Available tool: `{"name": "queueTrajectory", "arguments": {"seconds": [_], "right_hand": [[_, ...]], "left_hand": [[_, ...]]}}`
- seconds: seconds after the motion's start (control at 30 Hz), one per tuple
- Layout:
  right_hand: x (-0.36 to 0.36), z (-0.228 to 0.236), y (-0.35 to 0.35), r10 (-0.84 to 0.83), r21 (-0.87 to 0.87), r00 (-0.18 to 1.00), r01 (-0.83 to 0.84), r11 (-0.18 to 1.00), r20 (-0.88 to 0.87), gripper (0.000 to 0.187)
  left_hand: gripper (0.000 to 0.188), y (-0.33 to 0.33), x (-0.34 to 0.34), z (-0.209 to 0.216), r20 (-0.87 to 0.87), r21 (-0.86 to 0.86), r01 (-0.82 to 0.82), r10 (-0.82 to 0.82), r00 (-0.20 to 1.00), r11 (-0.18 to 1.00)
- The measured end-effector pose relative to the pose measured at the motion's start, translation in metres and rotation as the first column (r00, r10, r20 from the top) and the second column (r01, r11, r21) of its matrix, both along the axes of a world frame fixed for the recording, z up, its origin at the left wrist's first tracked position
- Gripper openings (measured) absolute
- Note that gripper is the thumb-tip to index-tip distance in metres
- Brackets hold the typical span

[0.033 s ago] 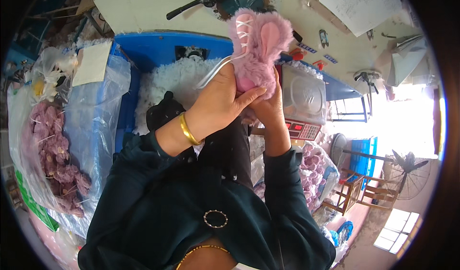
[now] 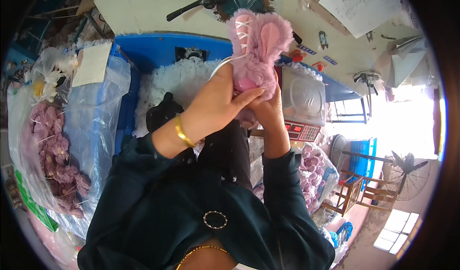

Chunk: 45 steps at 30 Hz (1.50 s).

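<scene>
Both my hands hold up a pink plush bunny (image 2: pixel 254 66) with long fluffy ears. One ear carries white criss-cross lacing, and its loose cord end runs down past my left hand. A smooth pink patch shows low on the toy. My left hand (image 2: pixel 221 95), with a gold bangle at the wrist, is closed on the toy's left side, thumb lying across the bottom. From the right, my right hand (image 2: pixel 269 108) grips the other side and underside; most of its fingers are hidden behind the toy.
A blue bin (image 2: pixel 148 42) of white stuffing (image 2: pixel 167 81) lies below the worktable (image 2: pixel 148 6). Digital scales (image 2: pixel 302 102) stand on the right. Pink plush pieces (image 2: pixel 55 155) lie in plastic at left, more (image 2: pixel 311 174) at lower right. A black-handled machine fitting (image 2: pixel 211 1) sits on the table.
My left hand has shifted slightly down and left along the toy. The loose white cord end has swung in closer behind that hand. The toy has barely moved.
</scene>
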State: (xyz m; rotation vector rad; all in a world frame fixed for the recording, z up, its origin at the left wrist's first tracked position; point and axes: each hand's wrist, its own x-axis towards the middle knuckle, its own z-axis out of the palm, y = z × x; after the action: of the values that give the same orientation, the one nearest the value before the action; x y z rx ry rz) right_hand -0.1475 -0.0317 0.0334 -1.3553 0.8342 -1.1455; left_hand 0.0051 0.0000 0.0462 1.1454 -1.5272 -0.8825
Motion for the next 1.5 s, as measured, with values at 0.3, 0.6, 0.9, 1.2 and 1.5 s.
{"name": "queueTrajectory", "arguments": {"seconds": [0.3,0.6,0.9,1.2,1.5], "right_hand": [[0.042,0.022,-0.063,-0.163,0.310,0.973,0.107,0.945,0.161,0.046],[0.003,0.005,0.003,0.004,0.302,0.980,-0.065,0.951,0.199,0.064],[-0.281,-0.094,-0.096,-0.283,0.200,0.579,0.631,0.750,-0.764,0.073],[-0.339,-0.091,-0.105,-0.412,0.011,0.359,0.765,0.644,-0.838,0.086],[-0.320,-0.059,-0.114,-0.464,0.135,0.379,0.869,0.477,-0.800,0.077]], "left_hand": [[0.055,0.009,0.036,-0.036,-0.394,0.140,0.027,0.031,0.919,0.990],[0.039,0.052,0.010,-0.067,-0.215,0.166,0.223,-0.185,0.959,0.961],[0.038,0.208,0.275,-0.152,0.741,-0.056,-0.724,0.515,0.432,0.688],[0.045,0.422,0.389,-0.232,0.999,-0.019,-0.987,0.045,-0.027,-0.158],[0.026,0.243,0.389,-0.243,0.900,-0.299,-0.883,0.415,-0.135,0.363]]}}
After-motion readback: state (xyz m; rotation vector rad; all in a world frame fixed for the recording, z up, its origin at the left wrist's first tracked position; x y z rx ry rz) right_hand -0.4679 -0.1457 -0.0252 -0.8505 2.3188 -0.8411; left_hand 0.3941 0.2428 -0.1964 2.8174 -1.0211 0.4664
